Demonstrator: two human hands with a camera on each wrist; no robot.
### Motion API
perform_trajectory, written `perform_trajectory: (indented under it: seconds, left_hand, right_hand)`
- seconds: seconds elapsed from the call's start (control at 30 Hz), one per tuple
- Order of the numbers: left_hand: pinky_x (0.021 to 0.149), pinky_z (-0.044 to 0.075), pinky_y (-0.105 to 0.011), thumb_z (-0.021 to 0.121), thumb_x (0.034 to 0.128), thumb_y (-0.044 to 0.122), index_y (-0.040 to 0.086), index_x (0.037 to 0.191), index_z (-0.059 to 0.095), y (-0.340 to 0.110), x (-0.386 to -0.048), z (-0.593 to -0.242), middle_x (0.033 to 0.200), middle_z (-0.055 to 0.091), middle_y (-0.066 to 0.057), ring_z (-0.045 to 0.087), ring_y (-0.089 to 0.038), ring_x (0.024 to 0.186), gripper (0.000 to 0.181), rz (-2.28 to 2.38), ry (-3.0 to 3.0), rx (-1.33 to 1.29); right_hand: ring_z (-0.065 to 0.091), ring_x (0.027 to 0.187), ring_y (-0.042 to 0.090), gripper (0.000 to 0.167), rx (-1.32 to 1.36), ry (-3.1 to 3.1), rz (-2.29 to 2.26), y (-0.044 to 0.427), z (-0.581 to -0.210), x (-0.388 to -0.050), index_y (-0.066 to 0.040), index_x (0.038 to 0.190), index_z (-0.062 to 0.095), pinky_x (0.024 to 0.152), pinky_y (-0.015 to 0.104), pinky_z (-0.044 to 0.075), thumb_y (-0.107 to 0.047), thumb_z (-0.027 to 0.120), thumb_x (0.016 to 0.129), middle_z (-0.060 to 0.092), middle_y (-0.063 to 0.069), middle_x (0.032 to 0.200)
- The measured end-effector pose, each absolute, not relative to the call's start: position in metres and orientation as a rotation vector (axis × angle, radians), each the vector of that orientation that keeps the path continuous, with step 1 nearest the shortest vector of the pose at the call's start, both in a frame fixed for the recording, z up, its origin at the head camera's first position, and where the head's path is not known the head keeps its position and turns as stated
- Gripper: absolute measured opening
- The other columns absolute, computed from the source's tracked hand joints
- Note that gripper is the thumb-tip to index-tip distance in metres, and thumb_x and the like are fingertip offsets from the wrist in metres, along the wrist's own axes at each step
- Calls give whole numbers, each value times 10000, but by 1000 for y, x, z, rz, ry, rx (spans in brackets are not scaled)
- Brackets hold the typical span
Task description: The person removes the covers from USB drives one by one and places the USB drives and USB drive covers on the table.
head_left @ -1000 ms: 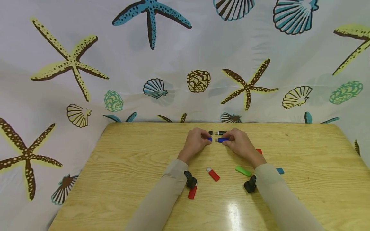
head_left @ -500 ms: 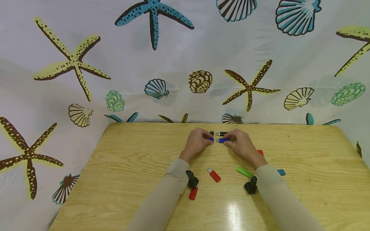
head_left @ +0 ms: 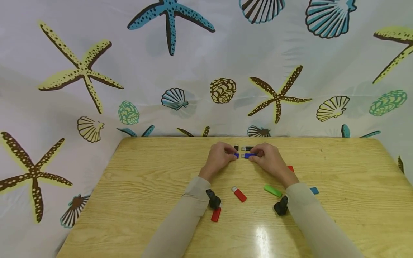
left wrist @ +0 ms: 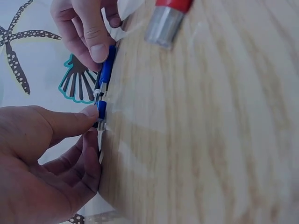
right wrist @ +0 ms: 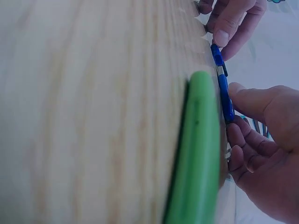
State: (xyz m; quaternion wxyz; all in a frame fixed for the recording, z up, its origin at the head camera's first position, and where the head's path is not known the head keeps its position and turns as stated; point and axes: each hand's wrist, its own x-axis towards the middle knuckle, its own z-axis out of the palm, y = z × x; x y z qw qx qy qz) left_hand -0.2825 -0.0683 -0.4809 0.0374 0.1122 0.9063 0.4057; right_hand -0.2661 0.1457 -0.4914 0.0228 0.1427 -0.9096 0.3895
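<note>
A: Grip?
B: Left hand pinches short blue plastic piece; right hand pinches long blue plastic USB stick.
A: Axis?
B: Left-right, far side of wooden desk, metal plug facing piece, gap between.

Forearms stretched forward, I pinch with my left hand and right hand, close together.

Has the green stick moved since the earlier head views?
No: judged against the table's far edge, the green stick shows no shift any way.
</note>
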Motion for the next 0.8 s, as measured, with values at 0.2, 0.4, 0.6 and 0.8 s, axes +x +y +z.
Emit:
perform_trajectory:
  seconds: [0.2, 0.4, 0.6, 0.8]
  left_hand:
    - [832, 573, -394, 756, 942, 85, 30, 1065, 790, -74, -279, -480, 998, 744, -92, 696, -234, 914, 138, 1303, 2738, 375]
    - [852, 568, -424, 744, 950, 80, 21, 1072, 783, -76, -273, -474, 1014, 724, -98, 690, -261, 946, 141, 1333, 2696, 372]
    - [853, 574, -434, 724, 964, 83, 38, 1089, 782, -78, -262, -470, 1079, 708, -99, 685, -275, 966, 145, 1403, 2628, 357]
    - [821, 580, -391, 725, 970, 108, 47, 1125, 777, -80, -251, -465, 1178, 701, -95, 684, -255, 958, 176, 1431, 2597, 387]
  right_hand:
    - [660, 890, 263, 203, 427, -2787, 1243, 147, -489, -260, -5, 1106, 755, 801, 451, 550, -134, 759, 949, 702, 128, 1022]
    - [678, 956, 307, 222, 434, -2737, 1298, 153, -484, -249, 10, 1168, 721, 863, 497, 554, -109, 712, 980, 706, 146, 1055]
    - [663, 978, 303, 247, 439, -2711, 1349, 160, -478, -235, 0, 1225, 699, 871, 499, 551, -111, 677, 1005, 694, 138, 1087]
    - [658, 961, 294, 244, 449, -2696, 1347, 165, -473, -225, 13, 1217, 705, 828, 467, 572, -92, 682, 998, 692, 153, 1103]
